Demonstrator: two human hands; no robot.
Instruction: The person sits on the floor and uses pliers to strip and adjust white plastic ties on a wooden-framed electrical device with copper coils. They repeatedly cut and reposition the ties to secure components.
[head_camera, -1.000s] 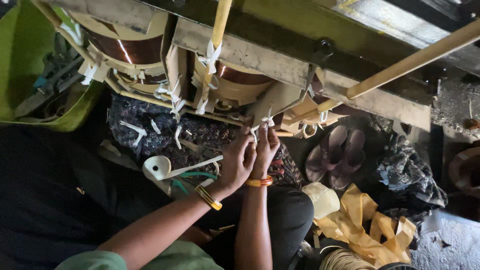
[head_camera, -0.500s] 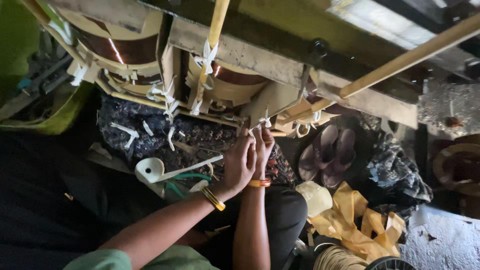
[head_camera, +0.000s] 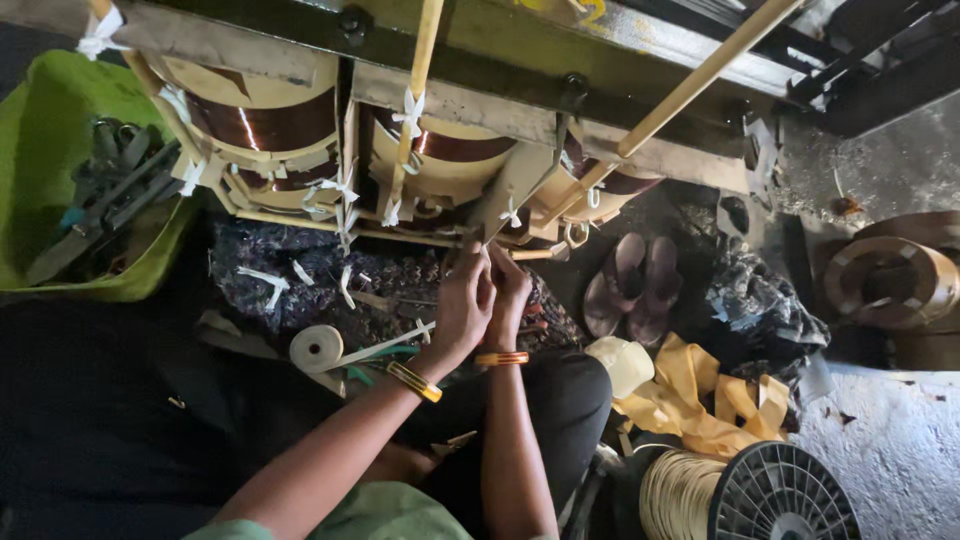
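Fingertips hidden against coil base, what they pinch too small to tell; cannot tell grip. My left hand (head_camera: 462, 305) and right hand (head_camera: 510, 295) pressed together, middle copper coil (head_camera: 445, 150) at 12 o'clock of fingers, tape roll (head_camera: 316, 347) at 8. Forearms angled up, wrists bangled

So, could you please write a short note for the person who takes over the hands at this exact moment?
Left hand and right hand: side by side, fingertips pinched at the lower edge of the middle coil; what they pinch is too small to tell.
Things: three copper-wound coils in the frame; white tape roll by the left forearm, its tail running toward the hands; green tool tray at left.
Done: white ties already knotted on several rods.
Left: the spot under the hands looks unfinished.
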